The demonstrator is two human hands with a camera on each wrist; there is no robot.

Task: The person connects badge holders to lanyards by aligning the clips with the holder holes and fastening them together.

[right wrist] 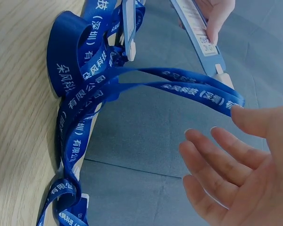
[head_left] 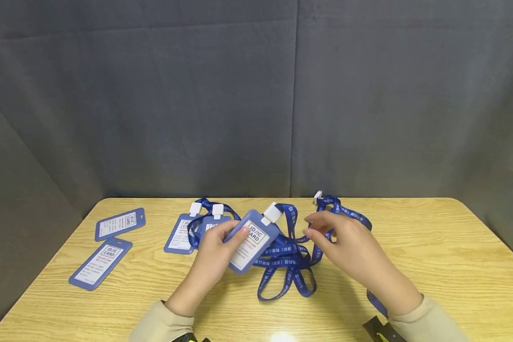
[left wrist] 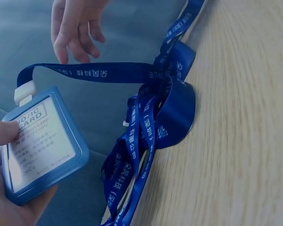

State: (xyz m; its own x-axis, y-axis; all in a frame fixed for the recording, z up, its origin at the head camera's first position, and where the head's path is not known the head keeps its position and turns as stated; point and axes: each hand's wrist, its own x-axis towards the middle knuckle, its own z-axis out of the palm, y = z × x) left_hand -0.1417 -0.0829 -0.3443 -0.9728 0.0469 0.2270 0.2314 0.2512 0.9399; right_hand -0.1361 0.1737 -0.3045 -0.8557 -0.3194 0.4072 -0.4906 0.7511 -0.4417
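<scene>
My left hand (head_left: 211, 256) pinches a blue ID badge holder (head_left: 249, 247) with the thumb across its printed card. A white plastic clip (head_left: 271, 213) joins the holder's top to a blue lanyard (left wrist: 104, 72), whose strap runs down into a heap of lanyards (head_left: 288, 260) on the table. To the right of the clip, my right hand (head_left: 352, 244) is raised over the heap with fingers loosely bent and nothing gripped. In the right wrist view, its thumb (right wrist: 252, 120) is right by the strap's looped end, while the other fingers spread apart below.
Two badge holders without lanyards, one farther back (head_left: 119, 224) and one nearer (head_left: 100, 264), lie at the table's left. Behind my left hand lie two clipped to lanyards, one left (head_left: 181, 235) and one partly hidden (head_left: 213, 221). Another white clip (head_left: 318, 196) lies at the back edge.
</scene>
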